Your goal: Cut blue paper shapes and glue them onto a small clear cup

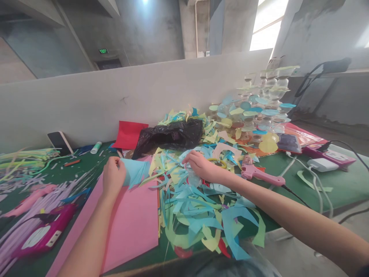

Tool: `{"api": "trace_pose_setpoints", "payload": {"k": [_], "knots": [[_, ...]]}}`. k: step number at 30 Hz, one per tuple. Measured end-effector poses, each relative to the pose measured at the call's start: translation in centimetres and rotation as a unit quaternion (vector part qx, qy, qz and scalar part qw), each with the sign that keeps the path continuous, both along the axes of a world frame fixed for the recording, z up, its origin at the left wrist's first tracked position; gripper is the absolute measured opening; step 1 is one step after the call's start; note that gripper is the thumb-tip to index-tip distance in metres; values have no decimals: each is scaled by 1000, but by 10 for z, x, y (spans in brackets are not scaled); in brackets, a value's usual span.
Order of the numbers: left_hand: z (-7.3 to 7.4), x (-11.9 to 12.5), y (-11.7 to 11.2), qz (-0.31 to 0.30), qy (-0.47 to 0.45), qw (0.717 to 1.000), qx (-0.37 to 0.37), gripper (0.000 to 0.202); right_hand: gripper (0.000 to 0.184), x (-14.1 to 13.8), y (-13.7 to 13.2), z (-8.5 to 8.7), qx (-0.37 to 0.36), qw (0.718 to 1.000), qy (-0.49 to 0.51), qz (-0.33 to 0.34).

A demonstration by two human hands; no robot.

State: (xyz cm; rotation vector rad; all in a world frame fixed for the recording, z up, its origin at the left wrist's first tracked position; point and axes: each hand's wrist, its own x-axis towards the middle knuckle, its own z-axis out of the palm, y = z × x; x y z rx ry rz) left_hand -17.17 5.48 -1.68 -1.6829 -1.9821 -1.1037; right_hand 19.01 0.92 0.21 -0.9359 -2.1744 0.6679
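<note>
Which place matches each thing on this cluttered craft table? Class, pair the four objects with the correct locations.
Things:
1. Pink hot glue gun
2. Black plastic bag
3. Dark-screened smartphone
4. White plastic power adapter

Places:
A. Propped against the low grey wall, at the table's far left
B. On the green mat near the right side, with white cable attached
C. Lying to the right of the person's right hand
D. Among paper scraps, beside a red paper sheet

Pairs: 1-C, 2-D, 3-A, 4-B
</note>
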Motion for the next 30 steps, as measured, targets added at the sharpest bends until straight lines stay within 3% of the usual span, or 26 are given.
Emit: {"api": "trace_pose_setpoints", "payload": {"k": [16, 25, 30], "knots": [[14, 2, -12, 43, -53, 997, 40, 9, 32, -1, -1, 2, -25, 1000, 11, -5], [28, 9, -22, 56, -90, 984, 145, 12, 37, 0, 0, 2, -2, 1000, 2, -10], [39, 15, -27, 27, -132, 964, 228, 8, 41, 5, 0, 8, 13, 997, 33, -70]]}}
